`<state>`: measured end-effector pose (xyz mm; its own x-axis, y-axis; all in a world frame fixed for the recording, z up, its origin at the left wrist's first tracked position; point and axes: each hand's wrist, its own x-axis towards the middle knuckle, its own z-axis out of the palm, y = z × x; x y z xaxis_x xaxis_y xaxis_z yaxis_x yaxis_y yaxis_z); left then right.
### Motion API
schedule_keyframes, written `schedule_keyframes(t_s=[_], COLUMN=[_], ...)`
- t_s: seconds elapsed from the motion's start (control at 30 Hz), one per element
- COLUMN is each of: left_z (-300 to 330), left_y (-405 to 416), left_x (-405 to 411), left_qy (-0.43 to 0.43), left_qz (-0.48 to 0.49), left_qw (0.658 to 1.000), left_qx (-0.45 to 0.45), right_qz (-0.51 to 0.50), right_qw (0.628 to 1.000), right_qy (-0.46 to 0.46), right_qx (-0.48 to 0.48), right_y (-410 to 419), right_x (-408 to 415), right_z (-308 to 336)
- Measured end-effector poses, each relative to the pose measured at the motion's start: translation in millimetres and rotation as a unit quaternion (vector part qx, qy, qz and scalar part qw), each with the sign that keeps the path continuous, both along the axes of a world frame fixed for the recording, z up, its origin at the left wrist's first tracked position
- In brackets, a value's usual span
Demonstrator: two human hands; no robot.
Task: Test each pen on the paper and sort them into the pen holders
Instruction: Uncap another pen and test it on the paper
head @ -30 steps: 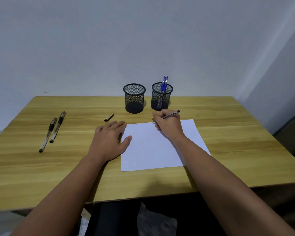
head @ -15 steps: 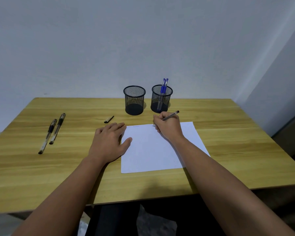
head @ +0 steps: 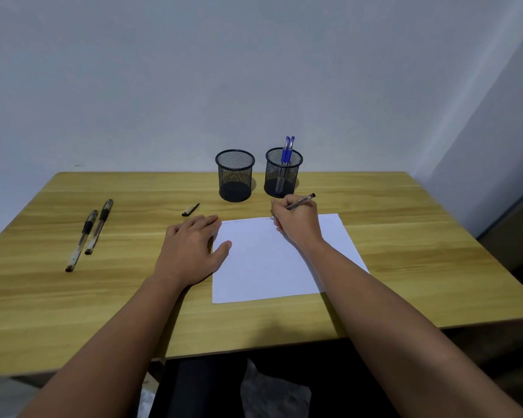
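We see, nearest us, the left hand spread flat and empty on the wooden desk, its thumb pinning the left edge of the white paper. Just beyond, the right hand is closed around a dark pen, tip down near the sheet's far edge beside a few faint marks. A loose pen cap lies past the left fingertips, and 2 more pens wait well apart at far left. Farthest back stand 2 mesh holders: the left holder looks empty, the right holder carries 2 blue pens. In our judgement, faint ink risks a misread and a wrong sort, and an uncapped pen could dry.
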<state>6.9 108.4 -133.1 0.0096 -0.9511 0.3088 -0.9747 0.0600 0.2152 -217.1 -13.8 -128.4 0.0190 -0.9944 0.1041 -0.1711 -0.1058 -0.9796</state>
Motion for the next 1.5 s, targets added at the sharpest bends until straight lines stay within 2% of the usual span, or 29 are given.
schedule_keyframes(t_s=[1.33, 1.4, 1.5], left_z=[-1.3, -1.6, -1.2], left_y=[-1.2, -1.3, -1.1], left_x=[0.6, 0.5, 0.6], left_qy=[0.001, 0.002, 0.007], left_qz=[0.003, 0.002, 0.005], left_qw=[1.0, 1.0, 1.0], left_qx=[-0.004, -0.005, -0.004], right_qz=[-0.035, -0.053, -0.076], right_qw=[0.995, 0.996, 0.997], right_qy=[0.068, 0.054, -0.017], right_qx=[-0.06, -0.045, 0.016], right_y=[-0.3, -0.4, -4.2], right_x=[-0.9, -2.2, -4.9], right_z=[0.8, 3.3, 10.2])
